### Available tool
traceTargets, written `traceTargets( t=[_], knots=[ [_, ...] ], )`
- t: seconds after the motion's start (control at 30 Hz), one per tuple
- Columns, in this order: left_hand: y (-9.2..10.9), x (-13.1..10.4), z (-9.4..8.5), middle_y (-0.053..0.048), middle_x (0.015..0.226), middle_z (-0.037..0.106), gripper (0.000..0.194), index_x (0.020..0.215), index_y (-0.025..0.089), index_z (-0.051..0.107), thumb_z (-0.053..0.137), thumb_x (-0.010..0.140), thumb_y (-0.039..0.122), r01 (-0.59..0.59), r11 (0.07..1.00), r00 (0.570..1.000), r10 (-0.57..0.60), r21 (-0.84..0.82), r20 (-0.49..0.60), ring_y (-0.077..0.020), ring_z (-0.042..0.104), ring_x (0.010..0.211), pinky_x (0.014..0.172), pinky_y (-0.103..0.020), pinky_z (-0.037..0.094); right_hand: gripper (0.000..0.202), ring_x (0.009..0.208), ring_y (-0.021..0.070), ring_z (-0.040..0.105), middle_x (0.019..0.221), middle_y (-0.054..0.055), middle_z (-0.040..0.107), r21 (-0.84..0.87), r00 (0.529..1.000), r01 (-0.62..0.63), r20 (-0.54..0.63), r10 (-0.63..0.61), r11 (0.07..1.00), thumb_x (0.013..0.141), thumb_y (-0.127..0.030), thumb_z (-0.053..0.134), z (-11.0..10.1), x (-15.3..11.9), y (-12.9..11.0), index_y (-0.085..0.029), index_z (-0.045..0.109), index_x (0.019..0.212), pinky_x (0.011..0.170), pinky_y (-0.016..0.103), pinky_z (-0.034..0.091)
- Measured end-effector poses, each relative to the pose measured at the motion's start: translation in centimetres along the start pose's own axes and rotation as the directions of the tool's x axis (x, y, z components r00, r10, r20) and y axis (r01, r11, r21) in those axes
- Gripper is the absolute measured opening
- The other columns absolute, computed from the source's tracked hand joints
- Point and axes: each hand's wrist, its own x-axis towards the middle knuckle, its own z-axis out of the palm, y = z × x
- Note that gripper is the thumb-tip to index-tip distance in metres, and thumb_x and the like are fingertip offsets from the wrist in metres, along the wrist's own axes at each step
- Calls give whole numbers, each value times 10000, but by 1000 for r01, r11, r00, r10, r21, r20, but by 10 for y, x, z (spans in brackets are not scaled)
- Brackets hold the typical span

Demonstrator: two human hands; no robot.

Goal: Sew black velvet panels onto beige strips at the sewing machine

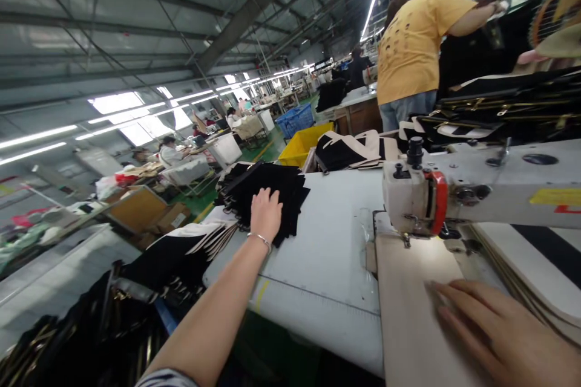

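My left hand (266, 213), with a bracelet at the wrist, rests on a stack of black fabric pieces (290, 193) at the far left of the white table (322, 254). Its fingers are apart and lie on the top piece. My right hand (490, 320) lies flat, slightly blurred, on a beige panel (408, 290) in front of the sewing machine (490, 184). The machine's lamp lights the panel under the needle area. Right of the panel lie stacked cream pieces with a black stripe (544, 254).
Black and cream pieces (195, 242) overhang the table's left edge. Behind the table stand a yellow bin (302, 144) and a blue crate (295, 121). A person in a yellow shirt (411, 48) stands beyond the machine. Dark items with metal parts (113, 326) fill the lower left.
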Motion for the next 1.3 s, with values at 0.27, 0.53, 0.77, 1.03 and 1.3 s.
traceTargets(
  t=[0.27, 0.53, 0.77, 1.03, 1.3],
  knots=[
    [-59, 24, 0, -90, 1072, 674, 258, 1093, 170, 658, 551, 858, 172, 18, 994, 990, -32, 105, 138, -226, 618, 1009, 938, -313, 455, 420, 1152, 249, 536, 1248, 59, 568, -83, 992, 94, 89, -87, 992, 911, -488, 493, 12, 9, 9, -283, 590, 1265, 984, 434, 472],
    [-29, 33, -54, -154, 1043, 618, 274, 1034, 111, 643, 456, 836, 77, -20, 988, 1000, 22, 152, -12, -301, 549, 1083, 973, -420, 419, 432, 1163, 256, 520, 1289, 52, 553, -149, 991, 119, 73, -109, 982, 919, -472, 476, 2, 15, -4, -277, 564, 1294, 974, 448, 441],
    [88, -71, -72, -27, 949, 656, 256, 1057, 207, 678, 459, 924, 197, -359, 717, 814, 554, -597, 176, -151, 619, 854, 821, -253, 496, 400, 1093, 273, 526, 1234, 52, 590, -224, 983, 106, 173, -68, 969, 945, -420, 457, -10, 42, -23, -274, 540, 1308, 891, 472, 414],
    [149, -46, 26, -130, 1226, 543, 306, 1225, 147, 549, 504, 943, 260, -343, 727, 872, 481, -594, 85, -251, 480, 1194, 1050, -443, 380, 324, 1159, 239, 481, 1276, 41, 559, -230, 981, 58, 195, -12, 972, 975, -326, 414, -16, 49, -31, -249, 533, 1267, 918, 426, 363],
    [175, -55, 18, -48, 1067, 570, 259, 1078, 195, 591, 612, 829, 123, -332, 584, 833, 551, -740, 61, -184, 553, 988, 922, -325, 476, 396, 1160, 249, 475, 1283, 69, 557, -213, 983, 22, 185, 19, 977, 978, -367, 421, -18, 49, -34, -193, 470, 1331, 930, 426, 343]
  ],
)
